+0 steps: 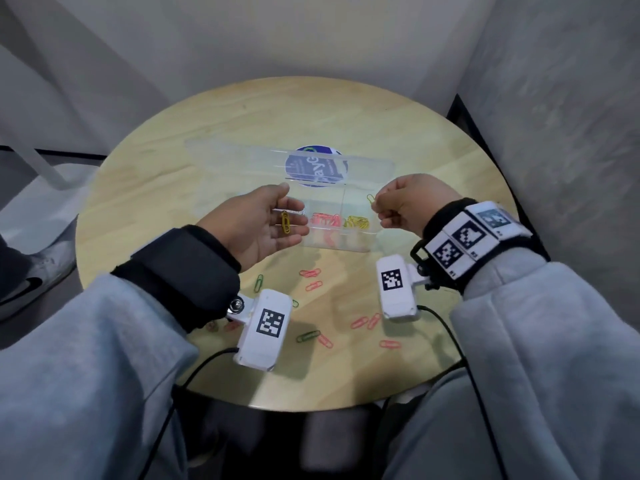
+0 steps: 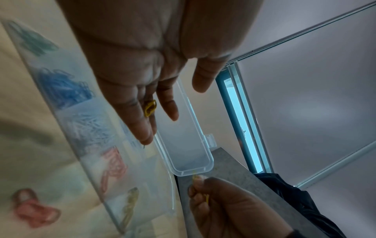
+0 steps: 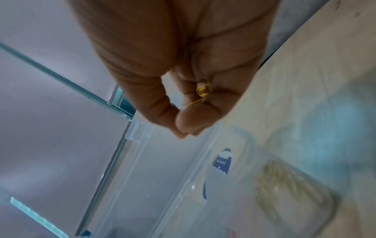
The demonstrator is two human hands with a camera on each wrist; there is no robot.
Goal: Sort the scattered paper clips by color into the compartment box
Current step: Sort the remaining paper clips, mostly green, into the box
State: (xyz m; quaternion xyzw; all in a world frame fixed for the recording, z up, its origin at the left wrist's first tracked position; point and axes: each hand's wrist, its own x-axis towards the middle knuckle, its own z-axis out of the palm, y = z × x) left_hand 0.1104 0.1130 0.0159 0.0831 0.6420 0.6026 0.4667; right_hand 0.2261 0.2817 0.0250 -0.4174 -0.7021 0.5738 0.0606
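Note:
A clear compartment box (image 1: 332,244) stands mid-table with its lid (image 1: 242,157) folded open behind it. My left hand (image 1: 273,223) hovers palm-up at the box's left end, fingers straight, and a yellow paper clip (image 1: 285,221) lies on them; the left wrist view shows this same clip (image 2: 150,107) between two fingers. My right hand (image 1: 381,209) pinches a second yellow clip (image 1: 370,199) above the yellow pile (image 1: 356,221). Beside that pile lies the pink pile (image 1: 323,220). Loose pink clips (image 1: 310,273) and green clips (image 1: 258,283) are scattered in front of the box.
More pink clips (image 1: 363,322) and a green one (image 1: 307,336) lie near the table's front edge, between the wrist cameras. A round blue sticker (image 1: 315,166) shows through the lid. Blue clips (image 2: 65,88) fill another compartment. A shoe (image 1: 31,282) is left of the table.

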